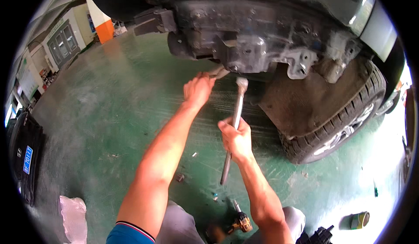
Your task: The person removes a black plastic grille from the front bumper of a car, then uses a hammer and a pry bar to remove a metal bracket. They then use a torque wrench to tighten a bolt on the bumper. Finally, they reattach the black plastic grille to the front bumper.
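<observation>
Above me is the dark underbody of a raised vehicle (pixel 200 17), with a lighter metal bracket (pixel 301 63) on its right part. My left hand (pixel 198 89) reaches up to its lower edge, closed on a pale, bar-like piece (pixel 220 72) whose far end meets the underbody; its kind I cannot make out. Lower and to the right, my right hand (pixel 237 139) is wrapped round the middle of a long metal tool (pixel 238 108). The tool stands nearly upright, its blunt, shiny head just below the underbody, seemingly apart from it.
A wheel (pixel 336 135) with a brown liner (pixel 305 100) stands at the right. On the green floor near my knees lies a yellow-black power drill (pixel 241 223). A small can (pixel 360 220) is at the lower right, a pale bag (pixel 73 218) at the lower left, a black car (pixel 26 156) far left.
</observation>
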`<state>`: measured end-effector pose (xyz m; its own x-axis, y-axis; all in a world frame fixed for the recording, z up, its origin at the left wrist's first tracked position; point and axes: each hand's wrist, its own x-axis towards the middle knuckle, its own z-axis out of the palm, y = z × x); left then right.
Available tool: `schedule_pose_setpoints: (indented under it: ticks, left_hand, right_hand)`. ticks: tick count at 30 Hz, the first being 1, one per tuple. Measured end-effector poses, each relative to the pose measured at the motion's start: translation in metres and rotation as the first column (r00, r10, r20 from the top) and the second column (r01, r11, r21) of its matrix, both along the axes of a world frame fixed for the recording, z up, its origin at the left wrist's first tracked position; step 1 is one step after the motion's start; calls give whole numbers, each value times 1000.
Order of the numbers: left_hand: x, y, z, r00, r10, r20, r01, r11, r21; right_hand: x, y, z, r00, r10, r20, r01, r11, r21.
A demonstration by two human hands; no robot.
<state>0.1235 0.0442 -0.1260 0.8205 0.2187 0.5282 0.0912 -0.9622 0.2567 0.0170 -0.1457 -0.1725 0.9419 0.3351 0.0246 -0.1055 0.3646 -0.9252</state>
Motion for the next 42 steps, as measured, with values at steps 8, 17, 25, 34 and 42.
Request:
schedule_pose_setpoints:
  ticks: [8, 17, 25, 34, 42]
  left_hand:
    - [-2, -16, -15, 998, -29, -55, 25, 997, -69]
    - [-17, -52, -13, 943, -241, -229, 155, 929, -336]
    - [-58, -82, 18, 570, -564, 597, 745, 50, -665]
    - [-86, -90, 68, 637, -60, 769, 664, -464, -587]
    - [-87, -87, 74, 561, -124, 818, 460, -775, -433]
  right_hand:
    - [9, -3, 12, 993, 44, -110, -35, 996, 82]
    - [-15, -31, -6, 998, -64, -23, 59, 980, -191]
    - [-47, -85, -9, 829, -259, 495, 375, 915, -150]
    - [-33, -63, 33, 671, -365, 645, 587, 793, -162]
    - [-16, -53, 41, 595, -286, 751, 672, 690, -270]
